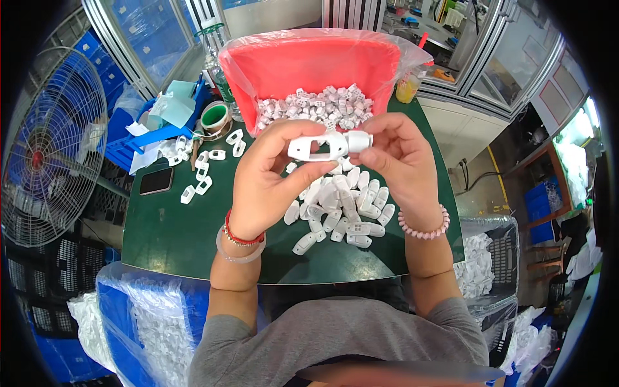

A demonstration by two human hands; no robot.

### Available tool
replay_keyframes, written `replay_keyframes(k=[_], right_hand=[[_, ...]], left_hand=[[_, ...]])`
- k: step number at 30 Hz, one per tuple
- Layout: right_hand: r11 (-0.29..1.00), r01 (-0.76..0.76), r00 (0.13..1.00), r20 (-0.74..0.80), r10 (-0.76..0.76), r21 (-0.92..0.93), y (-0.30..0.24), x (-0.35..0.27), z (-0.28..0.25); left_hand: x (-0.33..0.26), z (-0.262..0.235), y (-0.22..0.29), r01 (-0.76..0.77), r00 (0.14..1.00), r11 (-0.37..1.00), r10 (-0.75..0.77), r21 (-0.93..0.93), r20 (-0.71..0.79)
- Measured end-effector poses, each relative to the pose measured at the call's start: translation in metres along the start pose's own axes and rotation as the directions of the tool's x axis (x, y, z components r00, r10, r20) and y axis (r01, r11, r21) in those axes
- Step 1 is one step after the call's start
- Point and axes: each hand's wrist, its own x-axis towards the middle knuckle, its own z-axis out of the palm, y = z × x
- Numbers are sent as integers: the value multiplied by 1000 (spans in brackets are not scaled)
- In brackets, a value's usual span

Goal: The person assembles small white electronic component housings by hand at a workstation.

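Over the middle of the table, my left hand [274,171] pinches a white plastic housing [303,149] with a long opening through it. Its fingers and thumb close around the left part. At the housing's right end sits a short white cylindrical piece [358,140], which my right hand [407,164] grips between thumb and fingers. The two parts touch; whether they are joined I cannot tell. Below my hands lies a loose pile of white oblong plastic parts [332,200]. Behind them, many small white pieces [316,106] fill the front of a tipped red bin [316,58].
The green table [180,238] holds a phone [157,181], a roll of green tape [215,116], a blue basket [126,145] and several white housings [202,171] at left. A drink cup [408,87] stands at back right. A fan [51,148] and lined crates [109,303] flank the table.
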Motion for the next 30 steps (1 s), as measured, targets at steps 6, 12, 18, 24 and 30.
replay_keyframes(k=[6,12,18,24,30], right_hand=[[988,-7,1000,8,6,156,1,0,3],[971,-129,992,20,128,199,17,6,-1],[935,-223,970,-31,240,274,9,8,5],[917,-358,934,72,350,175,18,6,-1],[947,-290,955,108,277,134,30,5,-14]], left_hand=[[-4,-2,-5,-81,996,996,81,22,-23],[1,-2,-13,-162,987,987,161,-23,-6],[3,-3,-20,-181,983,975,184,129,-12],[4,6,-26,-143,989,989,142,33,39],[3,7,-30,-88,993,996,87,14,79]])
